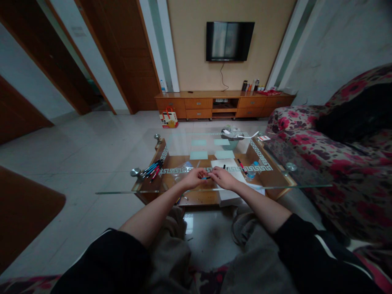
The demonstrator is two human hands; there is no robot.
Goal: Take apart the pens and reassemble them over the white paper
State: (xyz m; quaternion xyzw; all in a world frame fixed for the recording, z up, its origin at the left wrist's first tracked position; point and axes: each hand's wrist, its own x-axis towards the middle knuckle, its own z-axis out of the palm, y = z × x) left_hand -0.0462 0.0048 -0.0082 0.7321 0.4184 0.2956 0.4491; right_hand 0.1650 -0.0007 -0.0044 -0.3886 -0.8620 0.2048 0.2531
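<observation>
Over the near part of the glass table [180, 143], my two hands meet in front of me. My left hand [195, 179] has its fingers curled round a slim blue pen [206, 178], much of which is covered by the fingers. From the other side my right hand [223, 178] pinches the same pen, its fingertips close to those of the left. Just behind my right hand shows a small black piece [224, 166], perhaps a pen cap. Several blue, black and red pens [153, 168] lie in a pile on the left. A red and black pen [241, 165] lies to the right.
A clear bottle [251, 173] with a blue cap and white paper [229, 198] are to the right. Clear plastic wrapping [181, 173] lies left of my hands. Farther back are a green basket [233, 143] and a card [263, 138]. A flowered sofa [306, 143] stands right.
</observation>
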